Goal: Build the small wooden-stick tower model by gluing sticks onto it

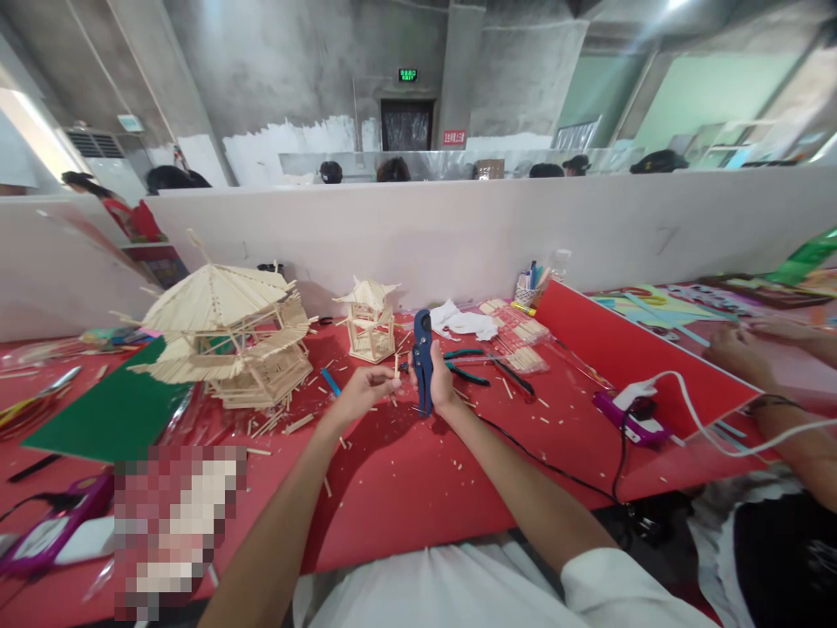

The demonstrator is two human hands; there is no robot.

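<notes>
Between its fingertips my left hand (364, 391) pinches a short pale wooden stick (396, 366), held upright. Just to the right, my right hand (442, 377) is wrapped round a dark blue hand cutter (424, 353), its head pointing up and its handles down. The stick and the cutter are close but apart. Behind my hands stands a small pavilion model (370, 323) built of wooden sticks. Farther left is a larger stick pavilion (226, 336) with a wide layered roof. Green-handled pliers (467, 368) lie on the table beyond my right hand.
Wood scraps litter the red table (405, 515). A green board (108, 410) lies left; a red panel (628, 353) leans right beside a purple power strip (633, 420). White cloth (466, 321) and bagged sticks (520, 336) lie behind. Another person's hands (738, 353) are at far right.
</notes>
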